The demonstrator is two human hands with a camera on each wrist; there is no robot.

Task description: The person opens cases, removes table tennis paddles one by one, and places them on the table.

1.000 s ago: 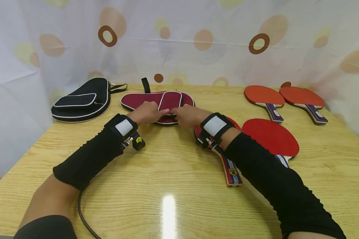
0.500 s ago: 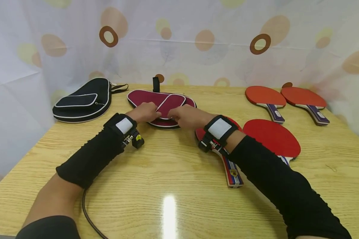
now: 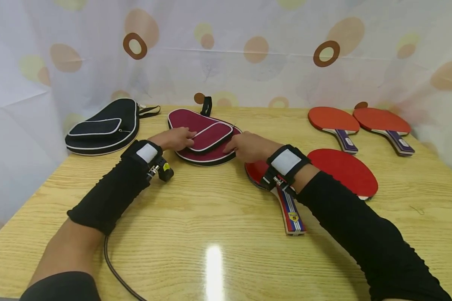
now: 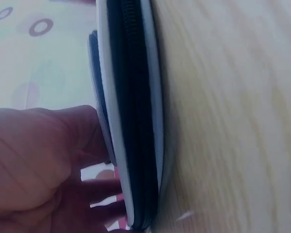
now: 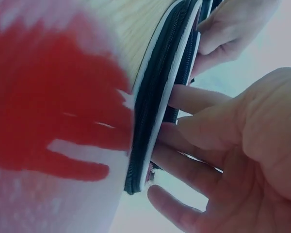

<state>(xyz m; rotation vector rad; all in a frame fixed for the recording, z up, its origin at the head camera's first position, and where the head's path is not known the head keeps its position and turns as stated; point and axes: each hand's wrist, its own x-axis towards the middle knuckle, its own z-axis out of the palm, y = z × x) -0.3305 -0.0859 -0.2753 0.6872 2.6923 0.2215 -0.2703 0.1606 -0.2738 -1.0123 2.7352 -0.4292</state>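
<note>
A maroon padded paddle case [image 3: 214,134] with white piping, a small front pocket and a black loop strap lies flat at the back middle of the table. My left hand [image 3: 176,139] is at its left side, thumb and fingertips touching the case beside the pocket. On the opposite side, my right hand [image 3: 251,147] rests its loosely extended fingers on the case's right edge. The right wrist view shows the case's black zipper [image 5: 157,92] running along its side, with these fingers [image 5: 184,167] against the piping.
A black paddle case [image 3: 105,125] lies at the back left. A red table tennis paddle [image 3: 291,211] lies partly beneath my right wrist, another red paddle [image 3: 342,171] beside it. Two orange-red paddles [image 3: 333,119] lie at the back right. A patterned curtain [image 3: 229,54] hangs behind.
The maroon case has turned clockwise on the table, its narrow end swinging away and right and its strap shifting right. My hands have moved apart, to either side of the pocket.
</note>
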